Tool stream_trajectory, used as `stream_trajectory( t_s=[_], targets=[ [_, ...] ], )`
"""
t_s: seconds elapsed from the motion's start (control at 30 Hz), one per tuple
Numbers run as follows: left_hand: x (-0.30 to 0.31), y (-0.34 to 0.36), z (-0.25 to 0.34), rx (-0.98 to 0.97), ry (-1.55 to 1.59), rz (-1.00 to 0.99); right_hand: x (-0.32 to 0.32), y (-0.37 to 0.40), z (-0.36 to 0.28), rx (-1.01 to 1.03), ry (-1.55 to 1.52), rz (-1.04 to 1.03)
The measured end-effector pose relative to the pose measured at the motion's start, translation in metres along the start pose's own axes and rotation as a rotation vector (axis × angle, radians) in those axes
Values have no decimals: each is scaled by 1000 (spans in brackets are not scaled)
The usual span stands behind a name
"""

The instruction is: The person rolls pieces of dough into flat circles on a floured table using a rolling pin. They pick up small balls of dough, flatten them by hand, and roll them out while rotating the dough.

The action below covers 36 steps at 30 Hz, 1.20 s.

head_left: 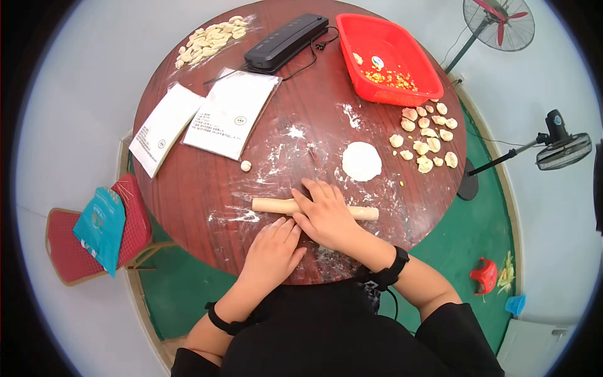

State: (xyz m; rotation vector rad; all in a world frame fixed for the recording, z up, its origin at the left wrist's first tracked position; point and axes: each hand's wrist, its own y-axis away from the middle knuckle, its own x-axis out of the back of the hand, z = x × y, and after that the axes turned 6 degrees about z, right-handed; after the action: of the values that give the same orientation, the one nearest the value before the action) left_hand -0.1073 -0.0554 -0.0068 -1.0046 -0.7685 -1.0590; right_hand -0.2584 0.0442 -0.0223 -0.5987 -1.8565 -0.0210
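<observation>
A pale wooden rolling pin (pixel 363 213) lies crosswise near the front edge of the round brown table (pixel 188 217). My right hand (pixel 325 213) rests over the pin's middle, its fingers spread out and pointing away from me. Just left of it, my left hand (pixel 271 251) lies flat on the near side of the pin, fingers stretched out and fingertips beside my right hand. Whatever is under the palms is hidden. A flat round dough sheet (pixel 362 161) lies beyond the pin to the right. One small dough ball (pixel 245 166) sits farther left, with flour scattered between.
Shaped dumplings (pixel 433 144) spread at the right, below a red plastic basket (pixel 392 95) with yellow and orange bits. At the back are a black appliance (pixel 286 44) with a cord, white packets (pixel 229 113) and more dough pieces (pixel 210 43). Fans stand right; a red chair (pixel 63 245), left.
</observation>
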Motion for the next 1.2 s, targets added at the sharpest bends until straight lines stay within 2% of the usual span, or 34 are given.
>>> stream_trajectory(
  t_s=[0.1, 0.23, 0.3, 0.4, 0.5, 0.53, 0.57, 0.63, 0.73, 0.83, 0.9, 0.97, 1.03, 1.1, 1.2],
  targets=[
    [22, -2, -6, 35, 150, 28, -20, -16, -9, -35, 47, 104],
    [44, 5, -17, 143, 134, 158, -30, -51, 3, -157, 151, 94],
    [50, 13, -28, 137, 92, 240, -29, -60, 10, -227, 179, 206],
    [63, 24, -40, 311, 31, 347, -26, -19, -21, -99, 184, 36],
    [64, 38, -55, 363, 49, 370, -22, 23, -43, 38, 92, -83],
    [64, 40, -58, 369, 66, 367, -21, 20, -39, 64, 157, -87],
    [64, 42, -61, 371, 71, 366, -24, 5, -30, 63, 160, -92],
    [63, 45, -65, 360, 75, 355, -32, -37, -5, -136, 194, -4],
    [64, 46, -63, 362, 89, 387, -25, -66, 9, -257, 143, -45],
    [61, 51, -64, 395, 135, 393, -24, -31, -11, -160, 118, -145],
    [60, 54, -66, 409, 141, 401, -20, -19, -19, -108, 103, -142],
    [59, 55, -68, 409, 147, 398, -23, -29, -11, -104, 165, -84],
    [59, 56, -69, 405, 154, 388, -28, -61, 10, -184, 223, 35],
    [61, 56, -67, 399, 144, 396, -26, -73, 18, -207, 223, 25],
    [62, 59, -67, 403, 151, 415, -20, -35, -8, -139, 125, -109]
  ],
)
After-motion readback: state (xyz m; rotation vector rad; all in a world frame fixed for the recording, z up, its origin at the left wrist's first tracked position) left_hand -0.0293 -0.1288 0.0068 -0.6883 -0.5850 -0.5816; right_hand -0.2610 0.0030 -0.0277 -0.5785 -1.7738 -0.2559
